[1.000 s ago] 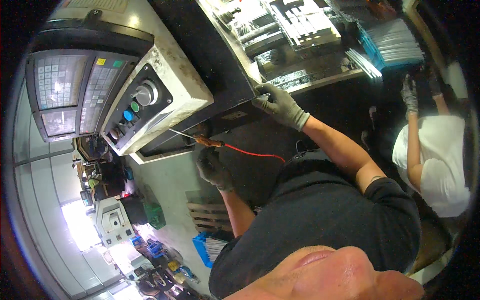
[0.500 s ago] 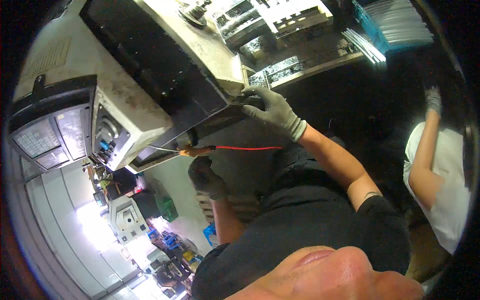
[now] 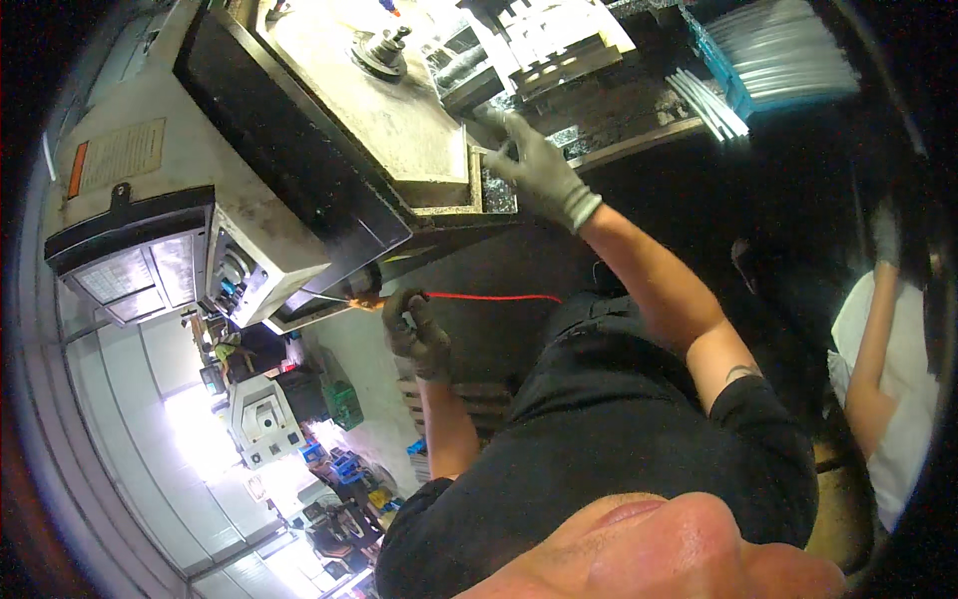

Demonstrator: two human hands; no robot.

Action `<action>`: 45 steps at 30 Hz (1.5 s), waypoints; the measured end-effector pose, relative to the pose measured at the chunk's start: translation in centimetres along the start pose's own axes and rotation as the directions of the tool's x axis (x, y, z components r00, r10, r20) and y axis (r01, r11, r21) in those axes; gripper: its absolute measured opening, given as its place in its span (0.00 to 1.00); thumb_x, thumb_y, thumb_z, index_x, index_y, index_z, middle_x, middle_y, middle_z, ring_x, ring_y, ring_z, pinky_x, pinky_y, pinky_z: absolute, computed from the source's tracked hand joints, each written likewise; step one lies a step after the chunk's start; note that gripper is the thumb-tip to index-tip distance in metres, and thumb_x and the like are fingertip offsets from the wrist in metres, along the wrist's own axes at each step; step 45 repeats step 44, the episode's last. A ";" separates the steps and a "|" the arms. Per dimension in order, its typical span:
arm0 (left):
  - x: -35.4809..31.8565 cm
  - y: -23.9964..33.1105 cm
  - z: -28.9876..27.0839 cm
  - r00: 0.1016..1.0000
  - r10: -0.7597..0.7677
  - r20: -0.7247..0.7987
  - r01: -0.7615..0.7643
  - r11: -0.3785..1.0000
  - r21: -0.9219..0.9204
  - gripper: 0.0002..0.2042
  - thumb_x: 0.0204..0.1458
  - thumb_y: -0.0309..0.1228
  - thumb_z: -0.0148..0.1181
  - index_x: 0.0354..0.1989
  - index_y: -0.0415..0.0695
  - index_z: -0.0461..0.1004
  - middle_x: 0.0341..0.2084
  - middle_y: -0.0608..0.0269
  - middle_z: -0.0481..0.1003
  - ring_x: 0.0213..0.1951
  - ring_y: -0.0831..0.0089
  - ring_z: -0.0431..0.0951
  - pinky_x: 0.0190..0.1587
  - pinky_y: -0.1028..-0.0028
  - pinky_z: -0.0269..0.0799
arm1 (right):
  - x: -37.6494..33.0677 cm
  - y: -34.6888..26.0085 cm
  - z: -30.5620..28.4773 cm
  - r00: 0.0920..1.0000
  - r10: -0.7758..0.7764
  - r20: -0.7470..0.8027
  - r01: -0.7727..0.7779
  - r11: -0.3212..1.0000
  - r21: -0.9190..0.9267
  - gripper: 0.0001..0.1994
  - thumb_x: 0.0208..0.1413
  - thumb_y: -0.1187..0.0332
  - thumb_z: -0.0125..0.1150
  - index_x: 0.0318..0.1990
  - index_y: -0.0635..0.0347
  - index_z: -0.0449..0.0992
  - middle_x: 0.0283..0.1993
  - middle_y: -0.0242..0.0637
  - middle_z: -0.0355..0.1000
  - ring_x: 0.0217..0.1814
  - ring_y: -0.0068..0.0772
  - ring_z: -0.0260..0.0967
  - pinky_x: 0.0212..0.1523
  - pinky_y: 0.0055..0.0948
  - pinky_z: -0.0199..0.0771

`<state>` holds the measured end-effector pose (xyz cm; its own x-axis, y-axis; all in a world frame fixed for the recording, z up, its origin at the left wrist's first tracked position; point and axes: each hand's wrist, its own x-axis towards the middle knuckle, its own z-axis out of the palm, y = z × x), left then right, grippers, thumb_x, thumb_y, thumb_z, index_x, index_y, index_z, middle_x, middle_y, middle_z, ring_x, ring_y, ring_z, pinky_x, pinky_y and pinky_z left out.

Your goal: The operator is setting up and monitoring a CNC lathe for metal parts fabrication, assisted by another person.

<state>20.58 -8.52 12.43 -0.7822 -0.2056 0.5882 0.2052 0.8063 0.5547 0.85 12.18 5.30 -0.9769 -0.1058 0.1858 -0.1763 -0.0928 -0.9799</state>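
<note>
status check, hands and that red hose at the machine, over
Left hand gloved, closed on air gun with red hose. Right hand gloved, open, fingers at machine bed edge. Nothing between the hands.

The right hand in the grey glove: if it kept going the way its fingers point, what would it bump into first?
Probably the machine bed. The right hand reaches up toward its edge, and the fingers look almost on it already, though depth is hard to judge here.
</note>
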 end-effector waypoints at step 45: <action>4.5 -3.9 -9.6 0.939 -0.191 -0.285 0.218 0.974 0.065 0.19 0.64 0.28 0.57 0.62 0.36 0.69 0.44 0.56 0.79 0.43 0.70 0.78 0.47 0.74 0.73 | -3.5 -1.8 8.8 0.900 0.068 0.430 -0.025 0.994 -0.104 0.25 0.64 0.51 0.62 0.57 0.62 0.74 0.48 0.44 0.80 0.50 0.39 0.79 0.53 0.36 0.77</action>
